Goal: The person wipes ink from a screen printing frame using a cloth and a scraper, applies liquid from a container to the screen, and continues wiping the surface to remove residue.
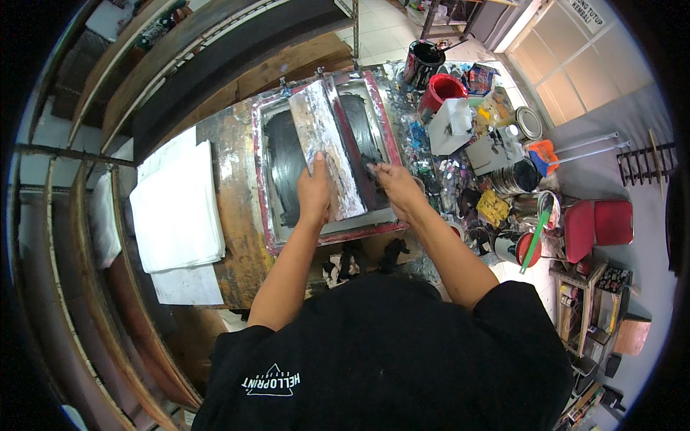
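Observation:
A wide squeegee [320, 122] with a paint-stained wooden handle lies slantwise over a screen-printing frame [262, 183]. My left hand [315, 188] grips the lower part of that handle, its thumb along the top. Close to the squeegee's dark blade edge, my right hand [397, 185] is closed in a pinch; something small and dark shows at the fingertips, too unclear to name. Black ink [282, 151] is spread over the mesh on both sides of the squeegee. The frame has a reddish border and sits on a stained wooden table [237, 144].
To the left lies a stack of white sheets [176, 208]. Ink tubs, including a red bucket [442, 90], a white jug [451, 126] and a black bucket [422, 65], crowd the right side. Dark rags [394, 253] lie near the table's front edge. Shelving [93, 273] stands at far left.

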Available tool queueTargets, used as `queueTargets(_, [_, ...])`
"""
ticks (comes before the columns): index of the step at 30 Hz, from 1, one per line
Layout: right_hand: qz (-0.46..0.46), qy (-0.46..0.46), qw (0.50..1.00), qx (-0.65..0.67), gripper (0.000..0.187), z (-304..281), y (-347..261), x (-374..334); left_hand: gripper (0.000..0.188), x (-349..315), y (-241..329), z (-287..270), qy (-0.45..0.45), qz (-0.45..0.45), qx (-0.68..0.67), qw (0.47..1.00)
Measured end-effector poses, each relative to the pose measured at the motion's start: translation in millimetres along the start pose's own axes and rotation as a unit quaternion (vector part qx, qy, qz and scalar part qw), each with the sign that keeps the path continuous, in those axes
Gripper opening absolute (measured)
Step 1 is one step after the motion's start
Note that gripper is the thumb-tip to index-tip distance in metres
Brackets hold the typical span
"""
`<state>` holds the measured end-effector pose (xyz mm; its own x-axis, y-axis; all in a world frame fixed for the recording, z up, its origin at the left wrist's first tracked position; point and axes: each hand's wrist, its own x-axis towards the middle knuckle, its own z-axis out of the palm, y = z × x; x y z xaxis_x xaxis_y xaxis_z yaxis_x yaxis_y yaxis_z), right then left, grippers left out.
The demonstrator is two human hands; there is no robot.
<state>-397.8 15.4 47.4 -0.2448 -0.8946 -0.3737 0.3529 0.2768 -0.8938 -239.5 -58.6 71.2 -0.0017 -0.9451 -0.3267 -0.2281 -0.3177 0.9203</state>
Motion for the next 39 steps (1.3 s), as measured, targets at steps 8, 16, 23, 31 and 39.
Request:
queueTargets(8, [0.020, 0.007, 0.997, -0.071, 0.025, 7.1, -41.9, 94.4, 0.062, -10.3, -2.4, -15.4, -0.021, 0.023, 0.062, 0.998])
queueTargets(16, [-0.060, 0.004, 0.996, -0.064, 0.036, 11.7, -59.3, 148.2, 0.054, -9.6, -40.0, -81.4, -0.095, -0.017, 0.055, 0.994])
queueTargets(23, [-0.258, -0.023, 0.733, -0.629, 0.030, -16.7, -13.7, 60.9, 0.058, -46.6, -65.2, -190.2, 0.031, -0.056, -0.025, 0.998])
queueTargets(31, [-0.281, -0.074, 0.610, -0.737, 0.031, -24.6, 39.6, -2.1, 0.062, -54.5, -116.4, -238.7, 0.060, -0.144, -0.186, 0.970])
queueTargets(39, [-0.325, -0.176, 0.571, -0.733, 0.030, -46.2, 57.9, 30.9, 0.061, -44.7, -121.4, -228.1, 0.082, -0.149, -0.198, 0.965])
